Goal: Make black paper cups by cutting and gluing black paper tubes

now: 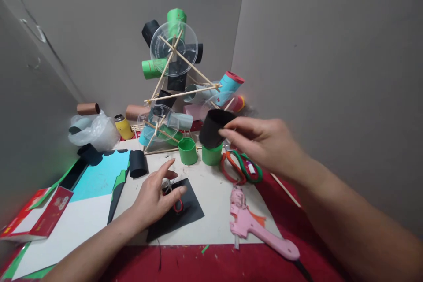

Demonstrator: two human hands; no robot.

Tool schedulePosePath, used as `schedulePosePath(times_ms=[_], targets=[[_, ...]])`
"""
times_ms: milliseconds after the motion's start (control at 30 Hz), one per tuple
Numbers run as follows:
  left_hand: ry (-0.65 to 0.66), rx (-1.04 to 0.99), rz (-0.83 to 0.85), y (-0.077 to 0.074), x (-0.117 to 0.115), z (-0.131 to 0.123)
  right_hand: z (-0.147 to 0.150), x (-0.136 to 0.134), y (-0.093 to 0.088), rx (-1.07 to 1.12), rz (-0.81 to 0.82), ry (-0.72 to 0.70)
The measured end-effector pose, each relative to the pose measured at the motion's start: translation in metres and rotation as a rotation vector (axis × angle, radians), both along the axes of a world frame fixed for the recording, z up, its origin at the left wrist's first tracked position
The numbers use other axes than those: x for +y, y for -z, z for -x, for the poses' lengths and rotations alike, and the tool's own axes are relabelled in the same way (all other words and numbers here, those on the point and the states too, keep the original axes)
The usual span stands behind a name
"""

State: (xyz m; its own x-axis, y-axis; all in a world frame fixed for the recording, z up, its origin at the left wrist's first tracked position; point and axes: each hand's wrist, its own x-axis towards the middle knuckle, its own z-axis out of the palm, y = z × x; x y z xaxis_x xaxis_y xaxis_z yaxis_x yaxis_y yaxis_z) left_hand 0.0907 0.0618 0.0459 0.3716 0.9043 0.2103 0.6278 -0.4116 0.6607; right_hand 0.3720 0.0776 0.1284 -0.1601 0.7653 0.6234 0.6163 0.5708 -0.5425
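Note:
Between the thumb and fingers of my right hand is a black paper tube, held by its right rim in front of a green paper cup. A second green cup stands just left of it. My left hand hovers with fingers apart over a black paper sheet. Small scissors with a red handle lie on that sheet, partly hidden by the hand. Below my right hand are larger scissors with orange and green handles.
A pink glue gun lies on the white board, its cord trailing right. Behind stands a stick frame with a clear plastic wheel bearing green and black tubes. Coloured paper, a red box and a yellow bottle are at left.

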Motion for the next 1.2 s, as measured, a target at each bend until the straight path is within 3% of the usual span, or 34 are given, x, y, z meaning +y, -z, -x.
schedulePosePath(times_ms=[167, 267, 567, 767, 1200], targets=[[0.028, 0.055, -0.006, 0.007, 0.0, -0.003, -0.025, 0.021, -0.004, -0.176, 0.154, 0.397], [0.048, 0.077, -0.025, 0.01, 0.0, -0.003, -0.03, 0.03, -0.003, -0.31, 0.231, 0.487], [0.087, 0.171, 0.054, 0.014, 0.001, -0.003, -0.039, 0.058, 0.016, -0.438, 0.447, 0.431], [0.115, 0.244, 0.021, 0.016, 0.002, -0.003, -0.042, 0.069, 0.028, -0.451, 0.526, 0.378], [0.141, 0.294, 0.021, 0.017, 0.002, -0.003, -0.047, 0.072, 0.032, -0.383, 0.476, 0.318]])
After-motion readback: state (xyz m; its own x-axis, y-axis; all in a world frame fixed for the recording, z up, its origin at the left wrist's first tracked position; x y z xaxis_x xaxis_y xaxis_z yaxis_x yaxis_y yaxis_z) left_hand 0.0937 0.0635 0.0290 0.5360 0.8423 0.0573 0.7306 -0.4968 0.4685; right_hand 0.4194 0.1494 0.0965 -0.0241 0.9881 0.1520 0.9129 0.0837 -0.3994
